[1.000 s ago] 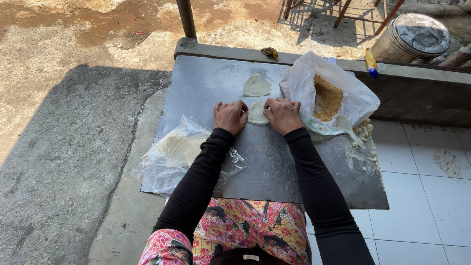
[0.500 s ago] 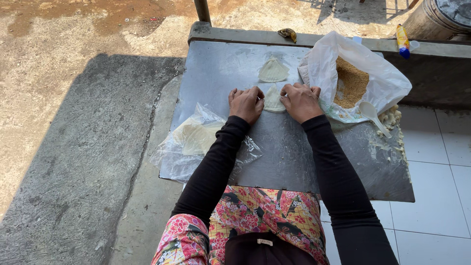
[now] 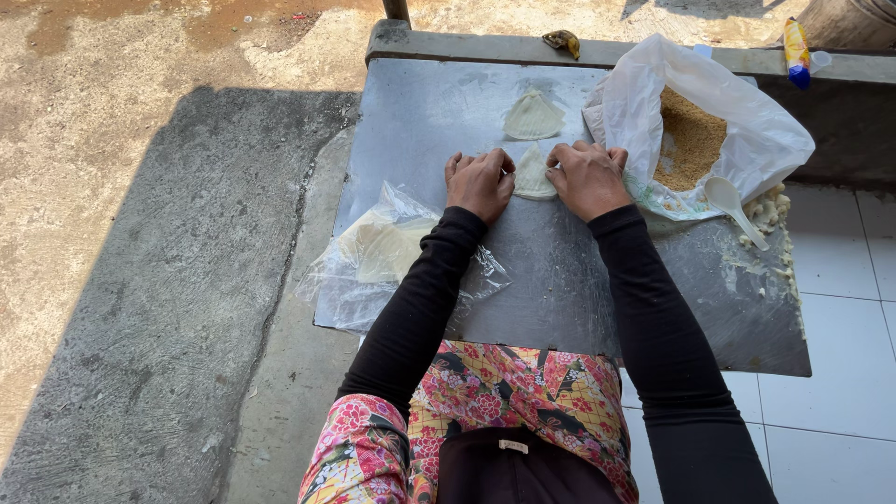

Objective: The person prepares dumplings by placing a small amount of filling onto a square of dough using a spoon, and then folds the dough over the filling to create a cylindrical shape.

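A pale folded dough wrapper [image 3: 535,175] lies on the grey metal tabletop [image 3: 560,271]. My left hand [image 3: 480,184] presses on its left edge and my right hand [image 3: 587,178] presses on its right edge, fingers curled down. Beyond them lies a second folded wrapper [image 3: 534,117], a pale triangle. Both arms wear black sleeves.
A white plastic bag [image 3: 747,140] of brown crumbly filling sits right of my right hand, with a white spoon [image 3: 733,205] at its mouth. A clear bag of flat wrappers [image 3: 383,252] lies at the left edge. Dough scraps [image 3: 770,210] litter the right side. A concrete ledge [image 3: 467,42] borders the far edge.
My view has shifted so the table sits more to the right. Both hands stay pressed on the same wrapper, with only slight finger movement.
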